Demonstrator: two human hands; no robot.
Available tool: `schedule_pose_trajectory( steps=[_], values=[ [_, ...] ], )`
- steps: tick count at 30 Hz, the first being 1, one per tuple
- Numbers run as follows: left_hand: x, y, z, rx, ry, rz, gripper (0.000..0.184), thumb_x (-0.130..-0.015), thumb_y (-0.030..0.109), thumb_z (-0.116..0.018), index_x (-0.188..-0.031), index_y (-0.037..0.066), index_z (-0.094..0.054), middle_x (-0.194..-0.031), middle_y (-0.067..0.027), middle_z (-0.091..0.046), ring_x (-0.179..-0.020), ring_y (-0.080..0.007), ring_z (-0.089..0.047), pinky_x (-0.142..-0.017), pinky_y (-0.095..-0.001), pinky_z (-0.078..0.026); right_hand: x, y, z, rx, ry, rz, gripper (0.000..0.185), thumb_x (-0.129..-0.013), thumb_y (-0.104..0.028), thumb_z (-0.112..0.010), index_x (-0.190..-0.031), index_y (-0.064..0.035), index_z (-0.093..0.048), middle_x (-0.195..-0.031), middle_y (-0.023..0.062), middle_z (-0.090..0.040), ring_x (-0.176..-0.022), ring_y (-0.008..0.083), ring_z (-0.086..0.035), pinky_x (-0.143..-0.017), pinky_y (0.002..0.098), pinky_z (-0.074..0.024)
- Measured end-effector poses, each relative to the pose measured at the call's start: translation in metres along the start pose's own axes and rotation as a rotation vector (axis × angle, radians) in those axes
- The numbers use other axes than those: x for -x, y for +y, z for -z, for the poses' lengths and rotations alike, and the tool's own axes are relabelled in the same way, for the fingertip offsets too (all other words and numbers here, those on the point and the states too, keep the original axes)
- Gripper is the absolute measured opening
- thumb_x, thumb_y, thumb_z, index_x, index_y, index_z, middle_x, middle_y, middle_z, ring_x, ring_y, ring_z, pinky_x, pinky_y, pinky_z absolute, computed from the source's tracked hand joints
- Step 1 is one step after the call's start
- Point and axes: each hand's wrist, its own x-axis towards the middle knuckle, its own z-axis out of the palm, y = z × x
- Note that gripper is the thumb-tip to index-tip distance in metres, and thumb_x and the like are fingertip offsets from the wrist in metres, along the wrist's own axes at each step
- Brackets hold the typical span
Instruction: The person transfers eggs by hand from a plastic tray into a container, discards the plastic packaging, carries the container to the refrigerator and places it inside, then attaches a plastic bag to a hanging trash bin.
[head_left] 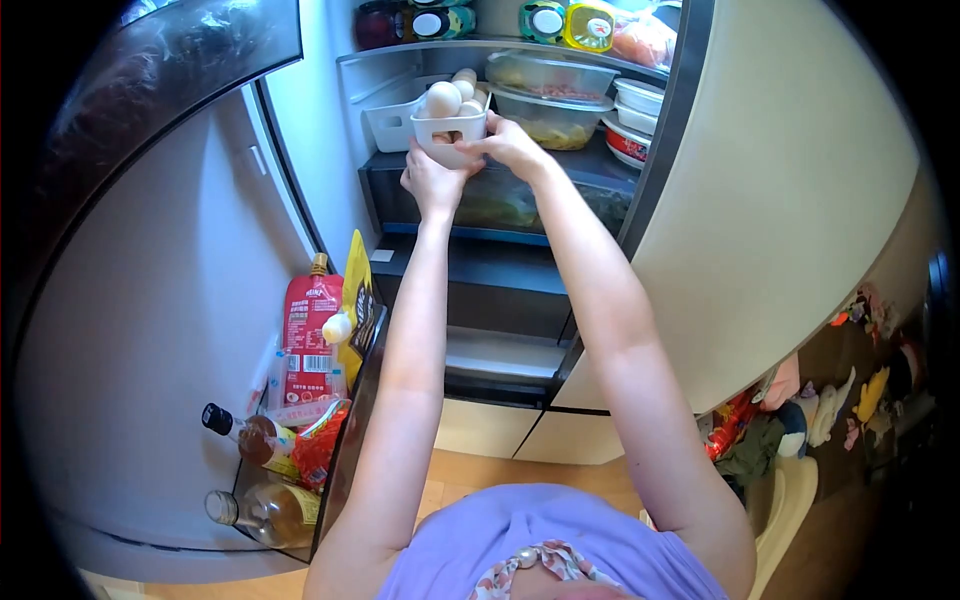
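A white plastic basket (450, 128) heaped with eggs (444, 99) is held between both hands at the refrigerator's middle shelf. My left hand (434, 184) is closed around its lower left side, partly beneath it. On the right, my right hand (507, 146) grips the basket's side and lower edge. Just behind and to the left is another white bin (391, 127), partly covered by the egg basket. Close to my right hand stand stacked clear food containers (553, 105) with food inside.
Jars and bottles (590, 27) line the upper shelf. White-lidded tubs (638, 105) stand at the shelf's right. Below is a drawer (500, 205). The open left door's rack holds a red ketchup pouch (310, 310), a yellow-and-black pouch (358, 290) and glass bottles (270, 512).
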Motion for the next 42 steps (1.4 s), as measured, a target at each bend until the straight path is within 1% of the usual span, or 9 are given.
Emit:
schedule_pose_trajectory(
  steps=[2, 4, 8, 11, 15, 22, 28, 37, 42],
  values=[
    [-0.001, 0.002, 0.001, 0.0, 0.022, -0.008, 0.099, -0.052, 0.037, -0.085, -0.129, 0.002, -0.034, -0.114, -0.0177, -0.053, -0.109, -0.0324, -0.05, -0.095, -0.0478, -0.033, -0.004, -0.004, 0.009, -0.04, 0.045, -0.166, 0.07, -0.071, -0.021, -0.066, -0.132, -0.0031, -0.036, -0.131, 0.0213, -0.041, -0.113, 0.0357, -0.047, -0.096, 0.0477, -0.0367],
    [0.001, 0.003, 0.001, 0.002, 0.048, -0.038, 0.097, -0.051, 0.036, -0.086, -0.127, 0.001, -0.036, -0.113, -0.0183, -0.053, -0.108, -0.0327, -0.05, -0.095, -0.0474, -0.033, -0.023, 0.004, 0.021, -0.469, 0.265, -0.328, 0.067, -0.074, -0.026, -0.061, -0.131, -0.0045, -0.035, -0.128, 0.0247, -0.041, -0.111, 0.0377, -0.048, -0.092, 0.0485, -0.0408],
    [0.0, 0.006, 0.004, 0.001, 0.071, -0.041, 0.087, -0.051, 0.033, -0.086, -0.119, 0.001, -0.042, -0.109, -0.0185, -0.057, -0.104, -0.0332, -0.055, -0.093, -0.0433, -0.04, -0.047, 0.015, 0.026, -0.836, 0.74, -0.293, 0.067, -0.083, -0.042, -0.056, -0.132, -0.0047, -0.031, -0.124, 0.0264, -0.044, -0.107, 0.0403, -0.051, -0.084, 0.0501, -0.0467],
    [0.001, 0.011, 0.007, 0.067, 0.021, -0.009, 0.093, -0.052, 0.027, -0.087, -0.125, 0.0, -0.036, -0.113, -0.0202, -0.053, -0.107, -0.0341, -0.051, -0.097, -0.046, -0.036, -0.059, 0.017, 0.034, -0.832, 0.89, -0.303, 0.05, -0.088, -0.025, -0.057, -0.124, 0.0039, -0.04, -0.112, 0.0254, -0.053, -0.089, 0.0396, -0.061, -0.071, 0.0471, -0.0541],
    [-0.001, 0.009, 0.006, 0.076, 0.025, 0.0, 0.094, -0.051, 0.026, -0.087, -0.126, -0.001, -0.036, -0.113, -0.0211, -0.053, -0.107, -0.0346, -0.052, -0.096, -0.0453, -0.038, -0.082, 0.023, 0.05, -0.835, 0.966, -0.223, 0.023, -0.089, -0.003, -0.04, -0.11, 0.005, -0.047, -0.098, 0.0208, -0.058, -0.078, 0.0315, -0.065, -0.065, 0.0424, -0.0558],
    [-0.009, 0.004, 0.002, 0.022, 0.031, 0.009, 0.089, -0.051, 0.029, -0.087, -0.121, 0.0, -0.04, -0.117, -0.0217, -0.052, -0.106, -0.0366, -0.053, -0.093, -0.0416, -0.043, -0.074, 0.027, 0.05, -0.748, 1.08, -0.069, 0.022, -0.087, 0.001, -0.042, -0.107, 0.0085, -0.047, -0.092, 0.023, -0.06, -0.07, 0.0319, -0.066, -0.06, 0.0377, -0.0568],
    [-0.015, 0.007, -0.006, -0.156, 0.021, 0.093, 0.089, -0.054, 0.032, -0.087, -0.122, 0.001, -0.037, -0.121, -0.0199, -0.041, -0.112, -0.0319, -0.045, -0.097, -0.0504, -0.033, -0.073, 0.027, 0.046, -0.785, 1.099, -0.043, 0.02, -0.087, 0.002, -0.044, -0.106, 0.0091, -0.047, -0.092, 0.0238, -0.059, -0.069, 0.0328, -0.065, -0.06, 0.0401, -0.0564],
    [-0.029, 0.004, -0.016, -0.215, 0.004, 0.12, 0.089, -0.052, 0.04, -0.085, -0.119, 0.004, -0.039, -0.122, -0.0172, -0.043, -0.116, -0.0308, -0.041, -0.095, -0.0509, -0.027, -0.069, 0.026, 0.044, -0.775, 1.079, -0.037, 0.019, -0.09, -0.002, -0.045, -0.107, 0.0083, -0.047, -0.095, 0.0222, -0.059, -0.072, 0.0313, -0.065, -0.063, 0.0391, -0.0564],
    [-0.03, 0.004, -0.027, -0.285, 0.114, 0.119, 0.089, -0.051, 0.042, -0.086, -0.116, 0.004, -0.039, -0.122, -0.0208, -0.041, -0.116, -0.0331, -0.041, -0.095, -0.0474, -0.031, -0.071, 0.027, 0.044, -0.767, 1.094, -0.036, 0.019, -0.09, -0.002, -0.045, -0.105, 0.0088, -0.048, -0.093, 0.0219, -0.06, -0.073, 0.0316, -0.065, -0.064, 0.0397, -0.0565]
  ],
)
